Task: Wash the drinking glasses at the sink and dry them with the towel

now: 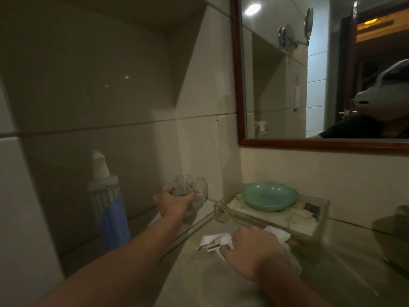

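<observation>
Several clear stemless drinking glasses (190, 189) are bunched in the far left corner of the beige stone counter (194, 278), right against the tiled wall, and your left hand (171, 201) is stretched all the way out to them. Its fingers are wrapped around the nearest glass, so you've got a grip on that one, while the others stand upright just behind and to its right, touching or close to it. Your right hand (254, 251) is much nearer to you, pressed down on the crumpled white cloth towel (218, 240) with the fingers curled over it, just in front of the clear plastic amenity tray (318, 220) holding the pale green soap dish (269, 196). So the glass sits up and left of the towel, well apart from it, and only the left arm can reach that corner. My guess is the basin is off to the right, but only a dark edge shows there. Watch the neighbouring glasses when you lift, they're packed tight.
</observation>
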A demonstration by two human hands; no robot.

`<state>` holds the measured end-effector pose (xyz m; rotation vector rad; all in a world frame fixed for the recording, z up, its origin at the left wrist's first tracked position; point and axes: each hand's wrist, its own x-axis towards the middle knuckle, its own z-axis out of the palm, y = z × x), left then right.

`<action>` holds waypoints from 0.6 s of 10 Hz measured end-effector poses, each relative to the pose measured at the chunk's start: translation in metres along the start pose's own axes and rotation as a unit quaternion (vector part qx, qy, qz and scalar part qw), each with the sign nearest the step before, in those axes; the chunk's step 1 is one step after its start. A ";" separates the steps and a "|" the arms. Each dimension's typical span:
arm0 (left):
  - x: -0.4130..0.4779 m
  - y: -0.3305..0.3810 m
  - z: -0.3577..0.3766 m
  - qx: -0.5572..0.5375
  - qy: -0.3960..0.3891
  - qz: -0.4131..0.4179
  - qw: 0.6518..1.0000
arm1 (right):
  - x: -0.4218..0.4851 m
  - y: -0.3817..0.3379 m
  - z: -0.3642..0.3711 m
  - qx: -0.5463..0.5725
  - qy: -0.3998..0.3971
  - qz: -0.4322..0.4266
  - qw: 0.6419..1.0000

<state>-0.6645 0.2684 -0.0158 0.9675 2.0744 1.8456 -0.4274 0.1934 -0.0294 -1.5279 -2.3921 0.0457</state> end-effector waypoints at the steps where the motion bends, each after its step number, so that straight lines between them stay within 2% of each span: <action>1: 0.002 -0.005 0.004 0.013 0.010 0.006 1.000 | 0.000 0.000 0.002 -0.006 0.004 -0.005 1.000; 3: 0.004 -0.012 0.008 0.020 0.050 0.010 0.998 | -0.002 -0.001 0.001 -0.011 0.008 -0.013 1.000; 5: 0.008 -0.011 0.004 0.056 0.014 0.018 0.998 | -0.008 -0.002 -0.005 -0.012 0.020 -0.011 1.000; 6: 0.002 -0.005 -0.003 0.074 0.025 -0.017 0.997 | -0.005 -0.005 -0.002 0.016 0.050 -0.018 0.998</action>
